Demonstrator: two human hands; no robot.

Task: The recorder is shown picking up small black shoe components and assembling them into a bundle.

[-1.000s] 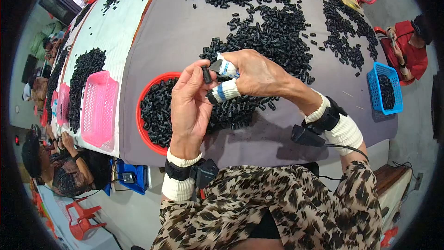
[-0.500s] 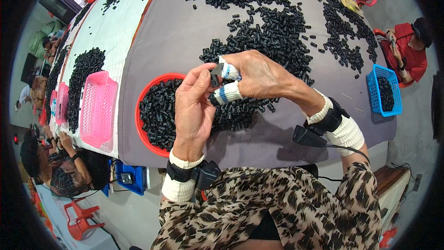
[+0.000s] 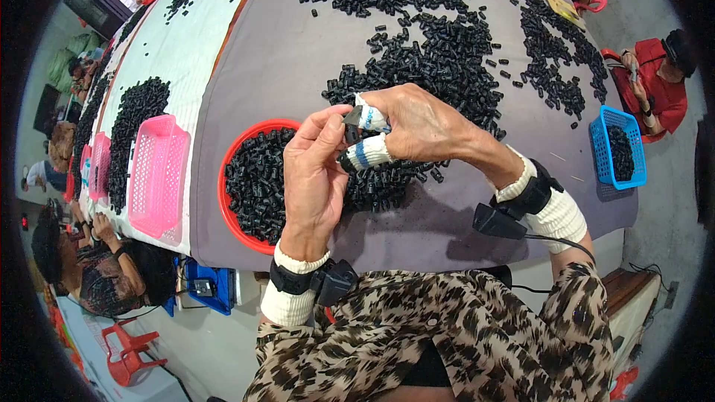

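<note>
Over the near part of the table, my left hand pinches a small black plastic part between thumb and fingertips. My right hand is closed against the same part from the right. White cloth sleeves with blue marks cover its thumb and forefinger. A thin dark edge shows by the covered forefinger, but what it belongs to is hidden between the fingers. Behind my left hand stands a red round basin full of similar black parts. A large pile of them spreads beyond and below my right hand.
Pink baskets stand on the white cloth at left. A blue basket with black parts sits at the right edge, near a person in red. Another person sits close on the left. A cable runs along my right forearm.
My left fingertips have shifted slightly and the black part has turned a little between my hands. My right hand is nearly still.
</note>
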